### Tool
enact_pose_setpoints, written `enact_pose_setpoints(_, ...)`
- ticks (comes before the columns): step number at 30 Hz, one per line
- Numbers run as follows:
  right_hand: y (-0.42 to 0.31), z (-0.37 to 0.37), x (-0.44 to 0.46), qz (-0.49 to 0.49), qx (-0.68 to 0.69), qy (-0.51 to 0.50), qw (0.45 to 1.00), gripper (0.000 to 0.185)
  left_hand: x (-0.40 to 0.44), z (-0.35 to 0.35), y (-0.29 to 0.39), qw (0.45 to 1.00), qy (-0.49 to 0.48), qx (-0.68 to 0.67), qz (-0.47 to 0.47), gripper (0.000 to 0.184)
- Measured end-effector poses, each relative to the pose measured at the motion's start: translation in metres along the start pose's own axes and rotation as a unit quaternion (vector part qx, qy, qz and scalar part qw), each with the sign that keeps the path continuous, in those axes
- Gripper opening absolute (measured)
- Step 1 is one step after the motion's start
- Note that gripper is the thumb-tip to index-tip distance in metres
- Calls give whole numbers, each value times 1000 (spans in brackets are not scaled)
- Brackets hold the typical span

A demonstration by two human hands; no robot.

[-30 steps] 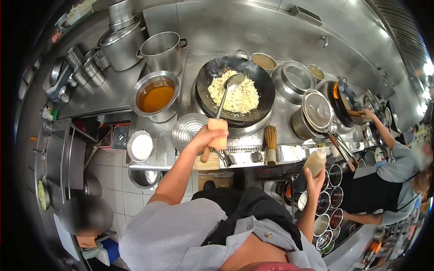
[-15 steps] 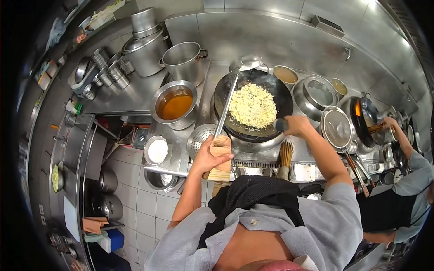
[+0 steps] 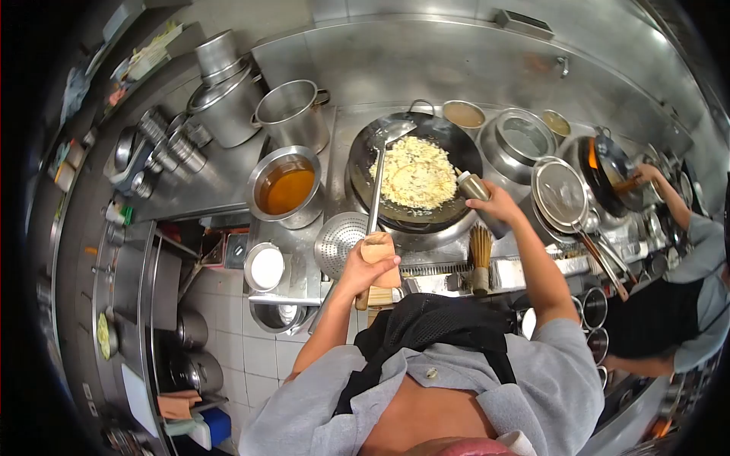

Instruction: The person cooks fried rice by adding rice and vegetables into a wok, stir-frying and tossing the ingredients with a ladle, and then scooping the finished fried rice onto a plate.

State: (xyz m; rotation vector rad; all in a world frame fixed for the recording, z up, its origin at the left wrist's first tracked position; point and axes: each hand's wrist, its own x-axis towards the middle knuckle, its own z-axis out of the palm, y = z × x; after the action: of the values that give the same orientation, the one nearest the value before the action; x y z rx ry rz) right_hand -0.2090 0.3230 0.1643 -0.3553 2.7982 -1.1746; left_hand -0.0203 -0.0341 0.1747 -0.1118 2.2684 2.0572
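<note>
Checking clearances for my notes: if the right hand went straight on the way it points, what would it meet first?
Probably the yellow food in the wok, met first by the bottle the right hand holds; height above the wok is unclear.

Worn: a grey short-sleeved shirt [image 3: 304, 403], a pale round button [image 3: 432, 373] on the shirt's front, a black mesh-textured apron [image 3: 433, 327] over the shirt.

Steel cooktop [image 3: 300, 254], black wok [image 3: 462, 148], perforated skimmer [image 3: 336, 245]

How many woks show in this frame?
2: the nearer wok, near centre, holding pale yellow food; the farther wok, at right, near a co-worker's hand. More may be hidden at the cluttered right edge.
</note>
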Motion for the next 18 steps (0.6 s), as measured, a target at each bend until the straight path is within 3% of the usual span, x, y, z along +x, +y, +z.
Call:
enact_pose_setpoints(4, 6, 41, -86, 14, 238, 160, 958, 73, 13, 32, -18, 998, -36, -51, 3, 52)
enact_pose_setpoints(5, 4, 52, -113, -11, 337, 190, 922, 76, 17, 42, -25, 997, -69, -45, 6, 52)
enact_pose_setpoints(7, 12, 70, -179, 5, 365, 265, 892, 78, 23, 70, -45, 996, -78, -25, 24, 52)
enact_pose_setpoints(8, 1, 75, -220, 31, 365, 306, 879, 78, 24, 87, -59, 993, -93, -60, 29, 47)
enact_pose_setpoints(9, 4, 80, -261, 57, 330, 332, 882, 79, 24, 101, -66, 986, -122, -59, 96, 39)
enact_pose_setpoints(11, -8, 87, -348, 128, 358, 359, 853, 82, 19, 126, -67, 962, -204, -181, 31, 31)
enact_pose_setpoints(12, -16, 86, -390, 160, 318, 389, 850, 83, 12, 139, -63, 944, -205, -241, -90, 35)
enact_pose_setpoints(14, -30, 90, -467, 202, 258, 446, 833, 84, 14, 152, -76, 912, -248, -290, -153, 39)
enact_pose_setpoints(16, -44, 88, -541, 241, 204, 507, 802, 83, 8, 155, -100, 886, -290, -329, -148, 41)
enact_pose_setpoints(18, -74, 68, -596, 302, 150, 548, 765, 80, -6, 153, -116, 890, -272, -330, -157, 45)
